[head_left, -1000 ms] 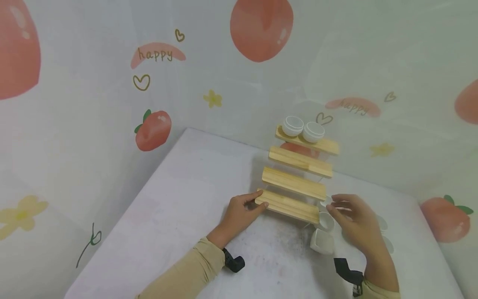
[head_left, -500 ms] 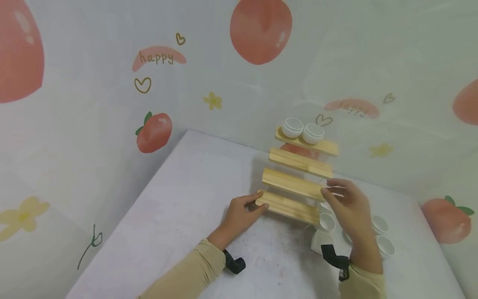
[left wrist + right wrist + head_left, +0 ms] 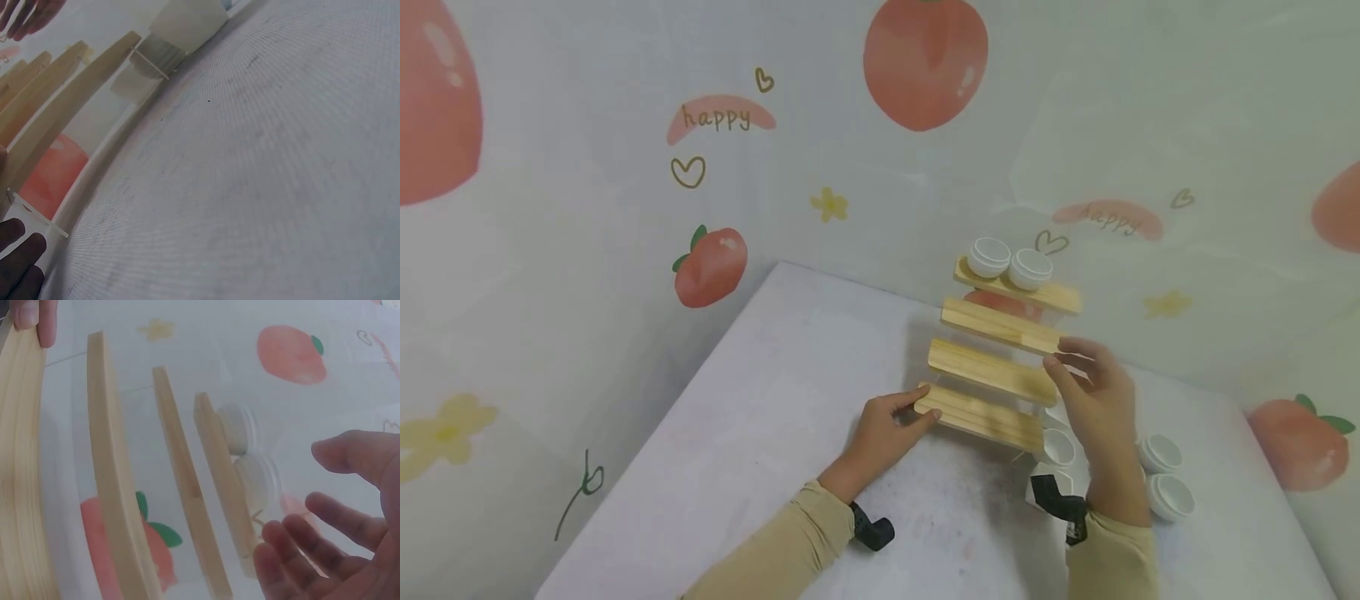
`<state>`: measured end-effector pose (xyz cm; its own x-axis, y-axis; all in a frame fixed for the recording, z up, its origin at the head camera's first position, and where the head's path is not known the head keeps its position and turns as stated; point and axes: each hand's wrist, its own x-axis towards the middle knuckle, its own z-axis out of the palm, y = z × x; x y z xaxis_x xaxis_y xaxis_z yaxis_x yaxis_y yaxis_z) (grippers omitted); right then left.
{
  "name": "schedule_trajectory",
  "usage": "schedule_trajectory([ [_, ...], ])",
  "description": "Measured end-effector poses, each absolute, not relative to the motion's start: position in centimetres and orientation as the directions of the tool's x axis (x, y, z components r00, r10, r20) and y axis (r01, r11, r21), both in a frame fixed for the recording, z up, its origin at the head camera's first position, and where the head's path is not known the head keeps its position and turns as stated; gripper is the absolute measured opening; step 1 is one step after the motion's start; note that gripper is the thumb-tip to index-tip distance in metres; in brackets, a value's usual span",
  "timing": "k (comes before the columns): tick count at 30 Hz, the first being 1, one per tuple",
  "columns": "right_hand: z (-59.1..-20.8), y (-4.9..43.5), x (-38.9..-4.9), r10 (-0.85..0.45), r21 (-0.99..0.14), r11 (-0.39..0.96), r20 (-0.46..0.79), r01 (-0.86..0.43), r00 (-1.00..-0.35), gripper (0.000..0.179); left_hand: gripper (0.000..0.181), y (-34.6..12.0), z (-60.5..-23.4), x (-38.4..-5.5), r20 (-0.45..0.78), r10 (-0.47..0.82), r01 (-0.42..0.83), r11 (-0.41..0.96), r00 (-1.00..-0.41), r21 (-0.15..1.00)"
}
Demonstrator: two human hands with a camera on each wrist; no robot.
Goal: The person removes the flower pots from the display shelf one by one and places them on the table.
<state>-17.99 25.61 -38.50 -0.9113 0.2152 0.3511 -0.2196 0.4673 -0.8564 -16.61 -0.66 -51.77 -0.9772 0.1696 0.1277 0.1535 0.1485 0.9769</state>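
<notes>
A tiered wooden rack with slim boards stands on the table. Its lowest board point(image 3: 981, 419) has its left end pinched between the thumb and fingers of my left hand point(image 3: 880, 432). In the left wrist view the left fingers point(image 3: 22, 259) show beside the rack's thin clear support. My right hand point(image 3: 1101, 404) is raised at the right end of the second board from the top point(image 3: 1000, 324). Its fingers are spread and loosely bent, holding nothing; the right wrist view shows the right thumb point(image 3: 350, 453) apart from them. Two white bowls point(image 3: 989, 257) sit side by side on the top board point(image 3: 1060, 297).
Right of the rack, white round bowls point(image 3: 1172, 497) stand on the table point(image 3: 760, 400), some partly behind my right arm. A white round cup point(image 3: 1058, 448) and a squarish white dish point(image 3: 1054, 470) stand by the lowest board's right end. A printed wall sheet point(image 3: 880, 183) rises behind.
My right hand has moved left and up along the rack's right side, from the lowest board's end to the upper boards. The left hand keeps its pinch, unmoved.
</notes>
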Motion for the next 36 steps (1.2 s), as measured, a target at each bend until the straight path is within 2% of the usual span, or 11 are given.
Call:
schedule_trajectory([
  [12,-38.4,24.8,-19.8,0.274,-0.875,0.424,0.372,-0.236,-0.887,0.030,0.053,-0.6,-51.8,-16.6,0.123,0.167,0.148,0.147,-0.978,0.978],
  [20,-38.5,24.3,-21.3,0.262,-0.835,0.476,0.435,-0.277,-0.861,0.040,0.052,-0.7,-51.6,-16.5,0.119,0.160,0.144,0.154,-0.980,0.978],
  [36,-37.7,23.8,-24.7,0.268,-0.835,0.483,0.428,-0.264,-0.863,0.049,0.051,-0.8,-51.6,-16.6,0.129,0.169,0.155,0.153,-0.977,0.976],
])
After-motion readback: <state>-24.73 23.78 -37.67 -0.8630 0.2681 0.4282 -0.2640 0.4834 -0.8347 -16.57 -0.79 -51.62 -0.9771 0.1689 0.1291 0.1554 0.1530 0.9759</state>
